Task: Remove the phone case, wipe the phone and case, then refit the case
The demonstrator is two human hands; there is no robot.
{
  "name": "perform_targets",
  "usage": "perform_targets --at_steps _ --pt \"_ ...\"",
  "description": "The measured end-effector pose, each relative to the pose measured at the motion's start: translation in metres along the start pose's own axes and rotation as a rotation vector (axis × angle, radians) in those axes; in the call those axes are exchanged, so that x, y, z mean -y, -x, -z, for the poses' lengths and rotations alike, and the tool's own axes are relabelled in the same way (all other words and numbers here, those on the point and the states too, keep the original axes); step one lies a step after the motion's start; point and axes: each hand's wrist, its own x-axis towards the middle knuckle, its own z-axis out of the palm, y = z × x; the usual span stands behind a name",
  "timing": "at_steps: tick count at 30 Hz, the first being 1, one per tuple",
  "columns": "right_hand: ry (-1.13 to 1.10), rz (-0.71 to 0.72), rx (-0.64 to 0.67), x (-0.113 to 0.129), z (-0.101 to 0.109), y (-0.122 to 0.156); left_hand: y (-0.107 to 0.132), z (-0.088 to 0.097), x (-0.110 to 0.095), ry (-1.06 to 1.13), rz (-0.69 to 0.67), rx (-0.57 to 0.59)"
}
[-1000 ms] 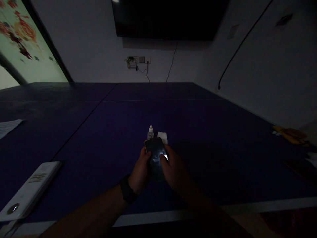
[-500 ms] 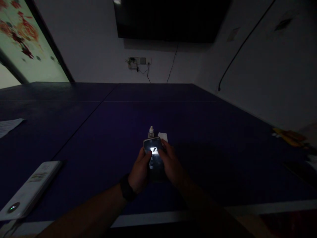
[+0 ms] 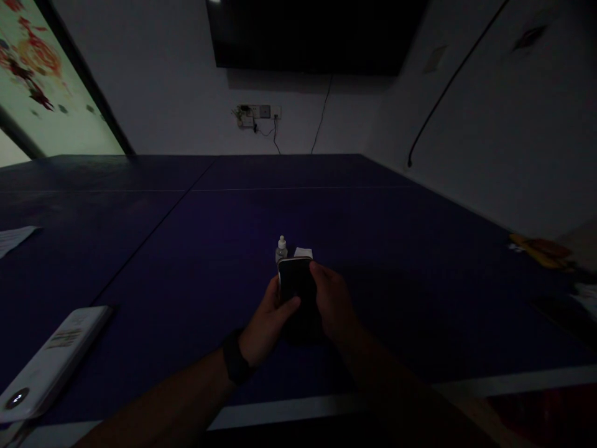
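The room is dim. A dark phone (image 3: 296,281) is held in both hands above a dark blue table (image 3: 186,249), its screen unlit. My left hand (image 3: 267,322) wraps its left side, thumb laid across the lower screen; a dark watch sits on that wrist. My right hand (image 3: 334,302) grips the right edge, fingers curled over the top corner. Just beyond the phone stand a small dropper bottle (image 3: 281,248) and a small white folded cloth (image 3: 303,252) on the table.
A white flat device (image 3: 51,362) lies at the near left. A paper sheet (image 3: 13,238) sits at the far left edge. Yellowish items (image 3: 538,247) lie at the right. A dark screen (image 3: 308,34) hangs on the far wall above a socket with cables (image 3: 255,115).
The phone's lit screen has gone dark. My right fingers moved from the screen to the phone's right edge, and my left thumb came across the lower screen.
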Motion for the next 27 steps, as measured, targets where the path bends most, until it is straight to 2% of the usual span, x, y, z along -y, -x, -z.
perform_targets --at_steps 3,7,11,14,17,19,23,27 --pt "-0.144 -0.072 -0.101 0.001 0.002 -0.004 0.001 0.002 0.002 -0.071 0.008 0.085" --pt "-0.35 -0.147 -0.233 0.001 0.007 -0.007 0.0 -0.001 -0.002 -0.08 -0.054 0.193" --pt "-0.382 -0.099 -0.17 0.005 0.016 -0.009 -0.003 -0.004 -0.01 -0.056 -0.083 0.255" --pt "-0.367 -0.07 -0.08 0.008 0.022 -0.012 -0.003 -0.001 -0.015 -0.113 -0.095 0.246" --pt "-0.416 -0.143 -0.017 0.008 0.023 -0.014 -0.002 0.001 -0.016 -0.1 -0.085 0.199" --pt "-0.489 -0.169 -0.032 0.006 0.021 -0.015 -0.001 0.001 -0.015 -0.038 -0.071 0.179" --pt "-0.58 -0.126 -0.122 0.0 0.017 -0.016 0.002 -0.004 -0.015 0.03 -0.023 0.197" --pt "-0.569 -0.141 -0.082 -0.001 0.02 -0.014 0.003 -0.005 -0.017 0.054 -0.031 0.114"
